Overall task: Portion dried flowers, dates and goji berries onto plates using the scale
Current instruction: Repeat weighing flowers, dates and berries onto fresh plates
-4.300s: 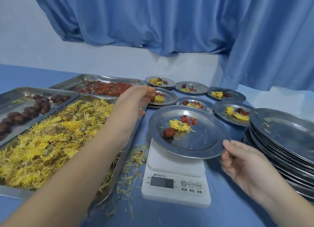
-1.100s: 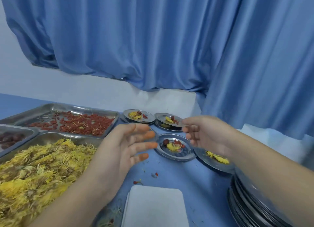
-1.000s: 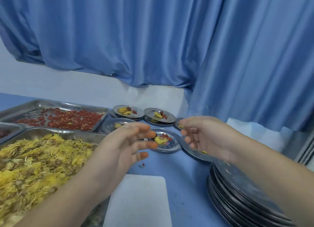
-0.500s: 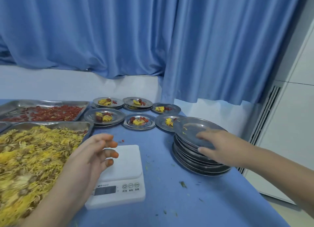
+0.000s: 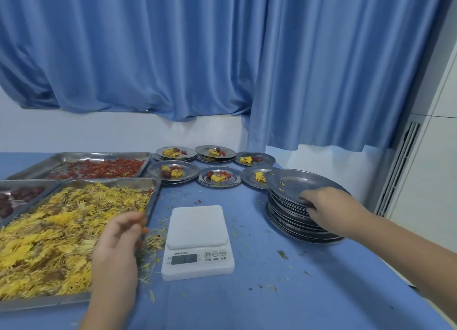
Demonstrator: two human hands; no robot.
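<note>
Desk: Gone from the white digital kitchen scale (image 5: 197, 227) is the filled plate it carried seconds ago. Where is it?

Photographer: By my reading, back among the two rows of small round steel plates holding portions (image 5: 236, 180) at the far side. Both hands have shifted as well. From the left: a steel tray of dark dates (image 5: 29, 181), a steel tray of red goji berries (image 5: 99, 153) behind it, and a large steel tray heaped with yellow dried flowers (image 5: 44, 302) in front. The left hand (image 5: 118, 240) hovers at that tray's near right corner, fingers loosely curled, nothing visible in them; it is blurred.

Desk: And the right?

Photographer: The right hand (image 5: 324, 203) has come down on the stack of empty round steel plates (image 5: 286, 218) at the right of the blue counter (image 5: 272, 292). Its fingers curl over the near rim of the top plate (image 5: 289, 181).

Desk: What does the next move turn on?

Photographer: Direction. The scale sits bare between the hands, left of the stack and a little nearer the person. So the plate likely travels leftward, kept level. The right hand has it, though the left lies closer to the scale.
</note>
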